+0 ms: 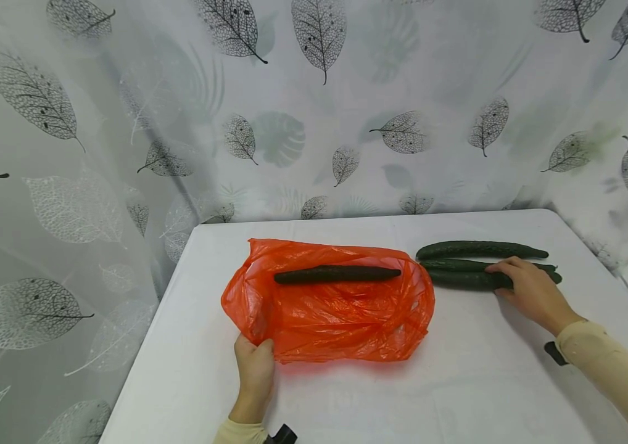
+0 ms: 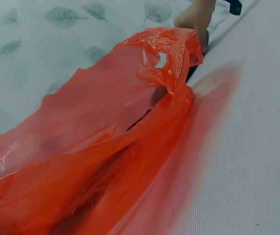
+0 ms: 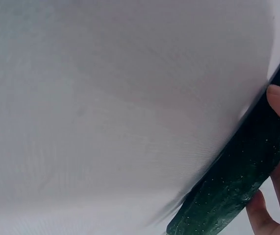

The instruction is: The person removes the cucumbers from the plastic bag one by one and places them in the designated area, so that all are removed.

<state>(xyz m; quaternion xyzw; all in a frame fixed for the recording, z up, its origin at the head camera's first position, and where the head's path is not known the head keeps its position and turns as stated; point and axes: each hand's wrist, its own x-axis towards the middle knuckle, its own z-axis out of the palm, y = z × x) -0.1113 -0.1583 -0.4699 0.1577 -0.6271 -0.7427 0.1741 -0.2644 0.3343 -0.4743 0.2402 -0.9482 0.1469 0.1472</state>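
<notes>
An orange-red plastic bag [image 1: 342,320] lies spread on the table, and my left hand [image 1: 255,373] grips its near left edge. One dark green cucumber [image 1: 337,274] lies across the far part of the bag; whether it is inside or on top I cannot tell. To the right of the bag, my right hand [image 1: 533,293] holds the nearest cucumber [image 1: 461,280] of a group, thumb on one side and fingers on the other in the right wrist view. Beside it lie a middle cucumber [image 1: 453,265] and a far cucumber [image 1: 477,249].
A white-covered table [image 1: 458,382] carries everything. Behind it and at the sides hangs a pale leaf-printed curtain [image 1: 347,123]. The bag's right end comes close to the left tips of the grouped cucumbers.
</notes>
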